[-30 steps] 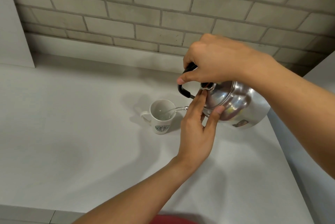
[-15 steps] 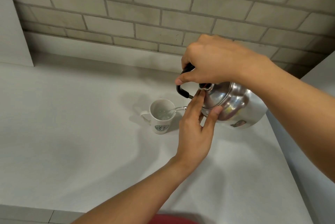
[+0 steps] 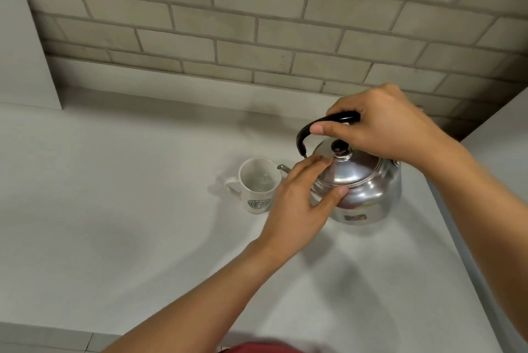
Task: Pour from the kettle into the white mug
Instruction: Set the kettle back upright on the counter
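A shiny metal kettle (image 3: 368, 189) with a black knob on its lid stands nearly upright on the white counter (image 3: 114, 224). My right hand (image 3: 383, 126) is closed around its black handle. My left hand (image 3: 300, 204) rests against the lid's left side, fingers spread, thumb on the kettle's shoulder. The white mug (image 3: 257, 185), with a green emblem, stands just left of the kettle and has clear water inside. The spout tip shows just right of the mug's rim; no stream is visible.
A grey brick wall (image 3: 257, 24) runs along the back of the counter. A white panel (image 3: 23, 46) stands at the far left. The counter's right edge drops off past the kettle, beside another pale surface (image 3: 503, 138).
The kettle has tipped back from its pouring tilt to nearly upright and sits lower. The water stream into the mug has stopped. My left hand stays on the lid.
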